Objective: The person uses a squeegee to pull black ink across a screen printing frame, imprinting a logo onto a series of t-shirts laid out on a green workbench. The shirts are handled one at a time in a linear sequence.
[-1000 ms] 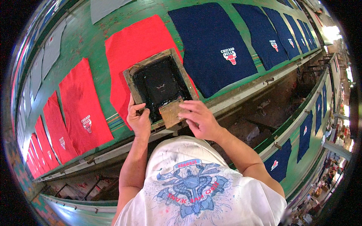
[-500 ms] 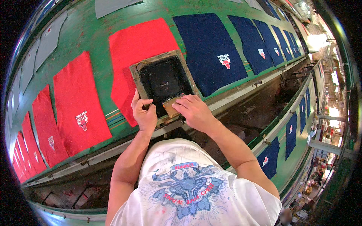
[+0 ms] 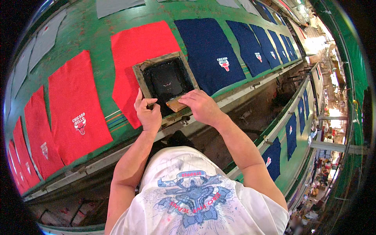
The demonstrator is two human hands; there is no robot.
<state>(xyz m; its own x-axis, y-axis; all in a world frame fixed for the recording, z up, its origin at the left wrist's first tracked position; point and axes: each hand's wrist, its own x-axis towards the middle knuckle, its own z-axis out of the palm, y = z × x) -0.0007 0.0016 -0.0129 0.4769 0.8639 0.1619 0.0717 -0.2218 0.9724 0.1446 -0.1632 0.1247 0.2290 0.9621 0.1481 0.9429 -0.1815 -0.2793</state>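
Note:
A small wooden-framed printing screen [image 3: 158, 60] with dark mesh lies over the near right part of a red fabric piece [image 3: 143, 39]. The fingers of my left hand [image 3: 149, 113] are bent at the frame's near left side, with one finger along its outer edge. A brown squeegee [image 3: 174, 105] is pinched in my right hand [image 3: 199, 106], low at the near end of the screen. A small pale mark shows in the middle of the mesh. The frame covers whatever lies on the cloth beneath it.
Left of the screen, several red pieces [image 3: 74, 102] bear a bull's-head print; navy pieces [image 3: 207, 51] on the right carry it too. Grey pieces [image 3: 49, 39] lie farther back on the green table [image 3: 102, 70]. Beyond a dark gap stands another green table [image 3: 291, 166].
The view has shifted slightly, so the tables and cloths appear farther left. The screen stays on the same red piece, and the squeegee remains at its near end in my right hand.

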